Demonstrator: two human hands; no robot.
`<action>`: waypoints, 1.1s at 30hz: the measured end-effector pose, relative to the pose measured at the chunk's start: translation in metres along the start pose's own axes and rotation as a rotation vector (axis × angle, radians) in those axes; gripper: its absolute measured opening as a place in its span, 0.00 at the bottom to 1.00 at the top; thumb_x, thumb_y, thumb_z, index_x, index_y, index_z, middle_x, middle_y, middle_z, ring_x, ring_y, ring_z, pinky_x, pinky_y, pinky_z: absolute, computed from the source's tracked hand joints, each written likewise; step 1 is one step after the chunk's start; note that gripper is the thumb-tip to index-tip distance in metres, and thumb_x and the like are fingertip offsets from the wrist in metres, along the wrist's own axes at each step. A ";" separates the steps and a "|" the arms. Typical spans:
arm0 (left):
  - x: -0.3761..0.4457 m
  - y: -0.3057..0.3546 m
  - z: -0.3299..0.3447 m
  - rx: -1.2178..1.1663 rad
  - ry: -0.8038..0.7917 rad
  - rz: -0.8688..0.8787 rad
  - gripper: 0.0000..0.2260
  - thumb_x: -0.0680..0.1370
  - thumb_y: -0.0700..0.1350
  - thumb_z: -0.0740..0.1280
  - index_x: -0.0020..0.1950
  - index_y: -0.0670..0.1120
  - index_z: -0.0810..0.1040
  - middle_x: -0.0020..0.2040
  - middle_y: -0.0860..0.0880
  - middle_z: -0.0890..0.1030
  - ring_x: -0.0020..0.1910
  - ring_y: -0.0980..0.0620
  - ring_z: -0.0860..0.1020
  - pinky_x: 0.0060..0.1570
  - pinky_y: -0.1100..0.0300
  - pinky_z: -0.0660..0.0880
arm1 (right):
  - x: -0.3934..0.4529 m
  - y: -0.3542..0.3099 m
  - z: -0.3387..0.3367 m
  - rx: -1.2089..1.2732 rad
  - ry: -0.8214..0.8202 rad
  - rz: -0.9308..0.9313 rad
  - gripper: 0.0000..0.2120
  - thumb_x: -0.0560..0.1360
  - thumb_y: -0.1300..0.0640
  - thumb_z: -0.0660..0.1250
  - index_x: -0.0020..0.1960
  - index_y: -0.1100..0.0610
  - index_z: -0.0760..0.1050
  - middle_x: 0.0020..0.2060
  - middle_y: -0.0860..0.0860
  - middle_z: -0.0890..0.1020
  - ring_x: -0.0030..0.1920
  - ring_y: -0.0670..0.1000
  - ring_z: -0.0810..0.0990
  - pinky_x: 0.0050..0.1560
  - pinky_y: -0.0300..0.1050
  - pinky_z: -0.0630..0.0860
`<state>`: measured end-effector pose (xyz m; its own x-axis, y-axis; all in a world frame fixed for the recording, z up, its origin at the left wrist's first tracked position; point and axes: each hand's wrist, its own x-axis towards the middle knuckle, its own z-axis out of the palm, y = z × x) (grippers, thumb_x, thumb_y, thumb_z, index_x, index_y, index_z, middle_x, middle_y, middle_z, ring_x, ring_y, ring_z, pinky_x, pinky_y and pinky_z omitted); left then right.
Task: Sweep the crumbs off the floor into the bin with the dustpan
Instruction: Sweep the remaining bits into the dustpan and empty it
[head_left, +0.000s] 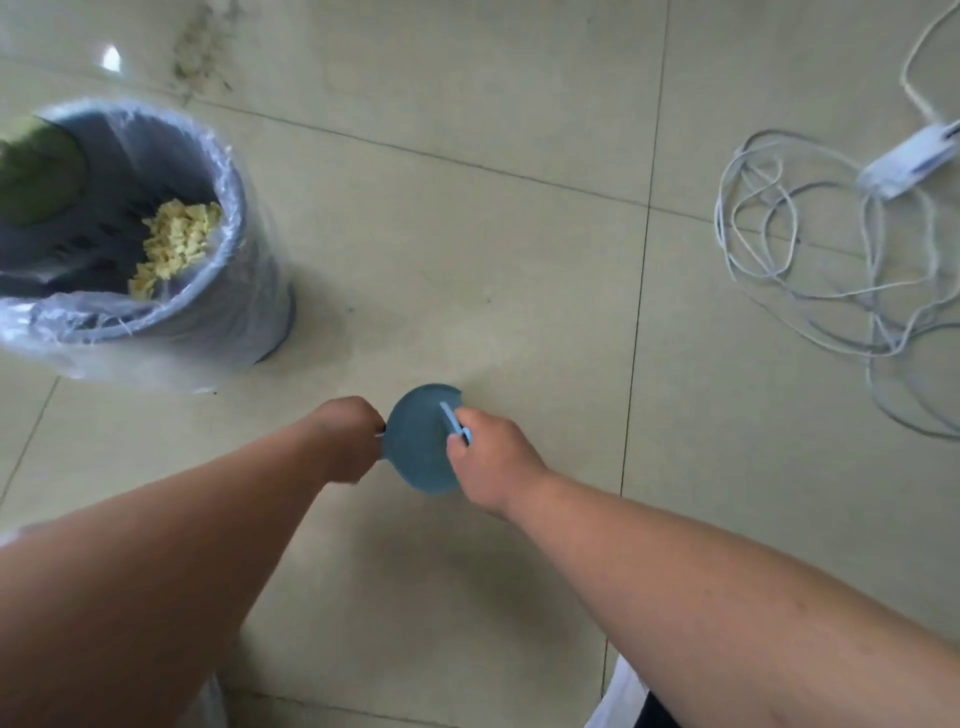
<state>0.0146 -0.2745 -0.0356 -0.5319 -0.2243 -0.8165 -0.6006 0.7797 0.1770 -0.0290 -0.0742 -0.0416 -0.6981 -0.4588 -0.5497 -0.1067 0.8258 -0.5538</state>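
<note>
Hands grip tools: left hand (345, 436) the dustpan (418, 447), right hand (491, 457) a brush (454, 422).

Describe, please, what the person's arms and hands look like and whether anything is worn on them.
Both forearms are bare: no sleeves show anywhere in view. The left hand and right hand wear no gloves, and no rings, watch or bracelets are visible. No markings can be made out on them.

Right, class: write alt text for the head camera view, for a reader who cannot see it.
Two bare hands, left and right, hold a small blue dustpan low over a tiled floor. A lined bin holding yellow crumbs stands left; tangled white cable lies right.
</note>
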 end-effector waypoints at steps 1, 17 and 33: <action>-0.003 0.000 0.000 -0.089 0.007 -0.015 0.09 0.79 0.41 0.67 0.54 0.40 0.86 0.43 0.41 0.88 0.40 0.44 0.88 0.41 0.53 0.85 | 0.001 -0.005 -0.008 0.042 0.028 0.011 0.08 0.79 0.54 0.58 0.46 0.58 0.72 0.40 0.57 0.80 0.41 0.60 0.77 0.39 0.52 0.73; -0.119 0.051 -0.132 -0.544 0.129 0.186 0.08 0.79 0.39 0.68 0.50 0.33 0.83 0.35 0.43 0.81 0.26 0.48 0.74 0.30 0.60 0.74 | -0.040 -0.102 -0.206 0.359 0.614 -0.005 0.20 0.77 0.47 0.65 0.45 0.66 0.80 0.29 0.54 0.78 0.30 0.52 0.73 0.34 0.46 0.72; -0.241 -0.079 -0.277 -0.603 0.340 0.177 0.07 0.77 0.37 0.70 0.48 0.33 0.85 0.36 0.38 0.83 0.32 0.46 0.75 0.29 0.60 0.70 | -0.064 -0.257 -0.217 0.673 0.375 -0.151 0.10 0.73 0.53 0.67 0.47 0.59 0.82 0.35 0.53 0.84 0.31 0.52 0.80 0.44 0.55 0.83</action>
<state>0.0254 -0.4442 0.2998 -0.7496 -0.3709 -0.5482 -0.6613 0.3839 0.6444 -0.1103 -0.1860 0.2714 -0.9153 -0.3103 -0.2568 0.1489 0.3317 -0.9316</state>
